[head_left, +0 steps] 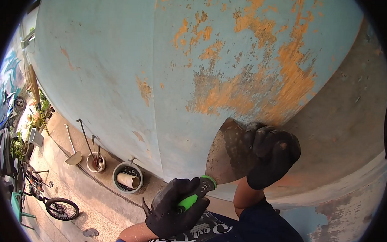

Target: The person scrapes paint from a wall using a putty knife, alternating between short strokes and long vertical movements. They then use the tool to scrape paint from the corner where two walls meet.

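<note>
A wide scraper (228,158) with a broad, dirty metal blade is held in front of my body, below the patchy part of the wall. My left hand (173,207), in a black glove, is wrapped round its green and black handle (188,202). My right hand (273,151), gloved in black too, is closed with its curled fingers at the blade's right side. The blade's upper corner is close to the pale blue wall (110,54); whether it touches cannot be made out. Orange and grey patches (241,90) show where the blue paint is gone.
At the wall's foot stand a grey bucket (115,178) with a pale cylinder inside and a smaller pot (90,163) holding tools. A long-handled dustpan (73,158) lies nearby. Farther left are a bicycle (62,209), a green chair (16,206) and plants (39,109).
</note>
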### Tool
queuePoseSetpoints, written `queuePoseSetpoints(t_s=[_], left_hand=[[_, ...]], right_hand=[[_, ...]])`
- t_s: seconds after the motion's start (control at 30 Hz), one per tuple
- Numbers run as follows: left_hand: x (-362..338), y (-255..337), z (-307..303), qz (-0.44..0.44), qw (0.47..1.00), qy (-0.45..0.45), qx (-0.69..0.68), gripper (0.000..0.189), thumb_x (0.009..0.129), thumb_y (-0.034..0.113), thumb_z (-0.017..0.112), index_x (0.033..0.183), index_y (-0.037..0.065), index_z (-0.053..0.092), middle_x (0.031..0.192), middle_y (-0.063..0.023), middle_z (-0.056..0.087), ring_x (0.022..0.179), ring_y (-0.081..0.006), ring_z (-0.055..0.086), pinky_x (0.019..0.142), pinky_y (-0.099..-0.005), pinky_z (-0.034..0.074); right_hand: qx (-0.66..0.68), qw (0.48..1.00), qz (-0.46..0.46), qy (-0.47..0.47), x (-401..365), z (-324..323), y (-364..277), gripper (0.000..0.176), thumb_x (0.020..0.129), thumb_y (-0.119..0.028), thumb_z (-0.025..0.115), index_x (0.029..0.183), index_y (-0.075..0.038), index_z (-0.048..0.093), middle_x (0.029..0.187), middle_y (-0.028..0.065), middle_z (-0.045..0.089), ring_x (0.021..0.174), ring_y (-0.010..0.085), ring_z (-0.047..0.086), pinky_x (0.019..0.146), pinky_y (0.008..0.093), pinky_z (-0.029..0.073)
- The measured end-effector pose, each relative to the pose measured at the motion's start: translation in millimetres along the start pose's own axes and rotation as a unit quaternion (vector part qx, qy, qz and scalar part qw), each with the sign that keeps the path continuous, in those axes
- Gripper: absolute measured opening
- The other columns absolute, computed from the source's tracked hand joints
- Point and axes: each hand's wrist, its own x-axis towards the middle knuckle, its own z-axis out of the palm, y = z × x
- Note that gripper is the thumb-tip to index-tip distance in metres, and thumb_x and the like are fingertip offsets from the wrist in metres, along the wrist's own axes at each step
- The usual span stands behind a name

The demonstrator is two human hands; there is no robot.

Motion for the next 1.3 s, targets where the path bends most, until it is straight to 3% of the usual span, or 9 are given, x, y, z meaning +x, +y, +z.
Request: queuePoseSetpoints(t_s=[0.33, 0.47, 0.53, 0.63, 0.87, 0.93, 1.13, 1.23, 1.3], left_hand=[[12, 0, 3, -0.038, 0.999, -0.005, -0.023, 0.038, 0.078, 0.01, 0.079, 0.106, -0.006, 0.06, 0.088, -0.015, 0.064, 0.076, -0.0246, 0.068, 0.064, -0.0336, 0.052], [-5, -1, 3, -0.047, 0.998, -0.018, -0.044, 0.038, 0.077, 0.007, 0.079, 0.105, -0.008, 0.058, 0.087, -0.0162, 0.063, 0.076, -0.0231, 0.068, 0.064, -0.0318, 0.052], [-8, 3, 5, -0.116, 0.991, -0.019, -0.071, 0.041, 0.075, 0.005, 0.076, 0.108, -0.003, 0.054, 0.1, -0.0129, 0.06, 0.088, -0.0186, 0.063, 0.075, -0.0311, 0.05], [11, 2, 1, -0.021, 1.0, -0.013, -0.016, 0.038, 0.076, 0.007, 0.08, 0.104, -0.007, 0.058, 0.087, -0.016, 0.062, 0.074, -0.0228, 0.066, 0.063, -0.0319, 0.051], [-7, 1, -1, -0.111, 0.99, -0.063, -0.064, 0.043, 0.075, 0.006, 0.077, 0.109, -0.003, 0.052, 0.096, -0.0122, 0.061, 0.088, -0.0192, 0.064, 0.075, -0.0324, 0.052], [-6, 6, 1, -0.101, 0.993, -0.034, -0.044, 0.044, 0.076, 0.005, 0.077, 0.11, -0.003, 0.05, 0.098, -0.0129, 0.062, 0.09, -0.0182, 0.064, 0.076, -0.0324, 0.052], [21, 5, -5, -0.098, 0.991, -0.025, -0.085, 0.034, 0.078, 0.006, 0.078, 0.102, -0.006, 0.057, 0.09, -0.0143, 0.063, 0.081, -0.0192, 0.067, 0.068, -0.0316, 0.053], [8, 5, -4, -0.033, 0.998, -0.022, -0.05, 0.036, 0.078, 0.007, 0.078, 0.103, -0.006, 0.056, 0.088, -0.015, 0.064, 0.08, -0.0183, 0.067, 0.067, -0.0315, 0.053], [1, 12, -4, -0.151, 0.982, -0.061, -0.091, 0.04, 0.074, 0.002, 0.076, 0.106, -0.002, 0.052, 0.093, -0.0118, 0.06, 0.083, -0.0175, 0.063, 0.072, -0.0318, 0.05]], right_hand=[[-0.001, 0.998, 0.027, 0.063, 10, 7, -5, 0.032, 0.093, -0.019, 0.059, 0.07, 0.001, 0.052, 0.051, 0.0053, 0.045, 0.046, 0.0152, 0.044, 0.048, 0.0347, 0.042], [-0.003, 0.998, 0.06, -0.002, 4, 2, -7, 0.033, 0.094, -0.021, 0.059, 0.071, 0.001, 0.052, 0.05, 0.005, 0.045, 0.046, 0.0155, 0.045, 0.05, 0.0357, 0.044], [-0.016, 0.998, 0.063, -0.003, 4, 4, -6, 0.032, 0.093, -0.021, 0.059, 0.071, 0.0, 0.052, 0.05, 0.0048, 0.045, 0.046, 0.0155, 0.045, 0.051, 0.036, 0.045], [0.017, 0.998, 0.057, 0.016, 8, 5, -4, 0.032, 0.093, -0.022, 0.06, 0.072, 0.0, 0.052, 0.05, 0.0048, 0.046, 0.046, 0.0152, 0.045, 0.051, 0.0362, 0.044], [0.009, 0.998, 0.062, -0.006, 10, 4, -10, 0.036, 0.093, -0.029, 0.062, 0.074, 0.001, 0.053, 0.048, 0.0047, 0.045, 0.045, 0.0146, 0.044, 0.051, 0.0363, 0.044], [-0.037, 0.997, 0.058, -0.029, 9, 5, -10, 0.038, 0.094, -0.03, 0.061, 0.074, 0.001, 0.053, 0.048, 0.0044, 0.043, 0.045, 0.0143, 0.043, 0.051, 0.0366, 0.044], [0.03, 0.999, 0.017, 0.03, 15, 9, -4, 0.035, 0.092, -0.028, 0.065, 0.075, 0.0, 0.054, 0.049, 0.0035, 0.044, 0.045, 0.0139, 0.043, 0.05, 0.0349, 0.043], [0.043, 0.997, 0.056, 0.015, 14, 7, -9, 0.035, 0.092, -0.028, 0.065, 0.075, 0.0, 0.054, 0.049, 0.0045, 0.045, 0.045, 0.0146, 0.043, 0.05, 0.0345, 0.043], [-0.037, 0.998, 0.05, -0.008, 11, 6, -12, 0.034, 0.092, -0.027, 0.063, 0.074, 0.001, 0.053, 0.049, 0.0057, 0.044, 0.044, 0.0152, 0.042, 0.049, 0.0348, 0.042]])
